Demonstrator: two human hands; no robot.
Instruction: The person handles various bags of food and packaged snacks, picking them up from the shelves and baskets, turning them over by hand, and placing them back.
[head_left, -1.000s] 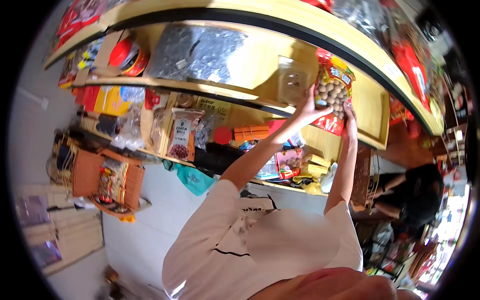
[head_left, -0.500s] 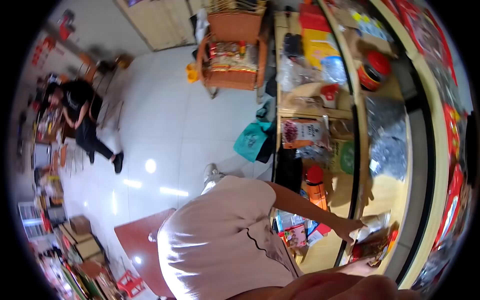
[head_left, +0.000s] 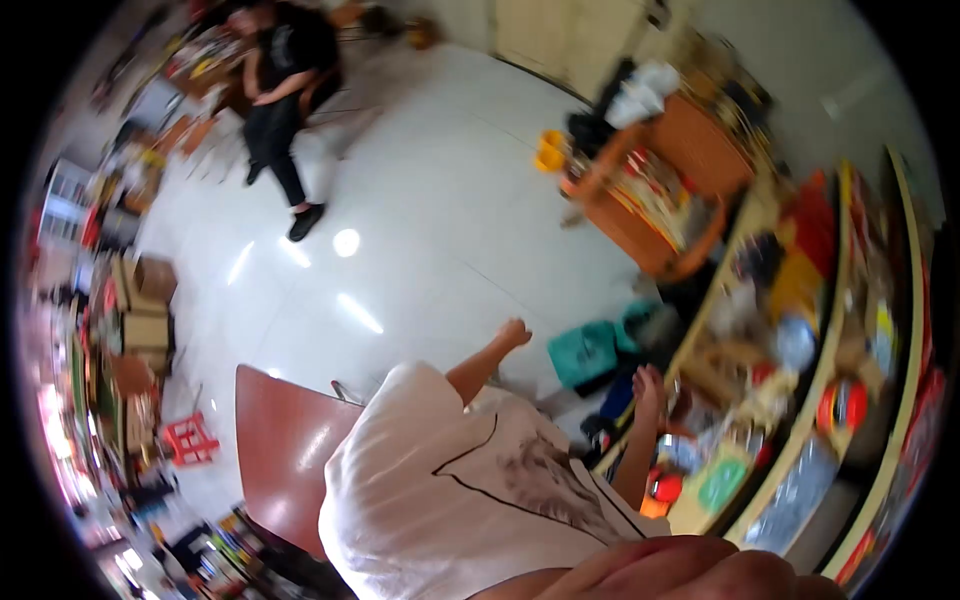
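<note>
My left hand (head_left: pixel 515 333) hangs over the tiled floor in front of my shirt, its fingers curled closed with nothing visible in them. My right hand (head_left: pixel 649 388) is raised beside the front edge of the wooden shelf unit (head_left: pixel 702 500), fingers loosely bent and apart, holding nothing that I can see. Close by stands a red-lidded jar (head_left: pixel 665 487) on the shelf, partly behind my forearm. A teal bag (head_left: pixel 583 355) sits on the floor between the two hands and beyond them. Motion blur softens the shelf goods.
An orange wicker chair (head_left: pixel 650 190) with packets on its seat stands past the shelves. Another red-lidded jar (head_left: pixel 842 405) and a clear plastic pack (head_left: pixel 795 492) rest on the shelves. Behind me is a reddish-brown board (head_left: pixel 285 440). A seated person (head_left: pixel 280 100) is across the room.
Both hands have come out of the shelf, away from the packets there. My body and view have turned toward the room, so the wicker chair and shelves appear farther right.
</note>
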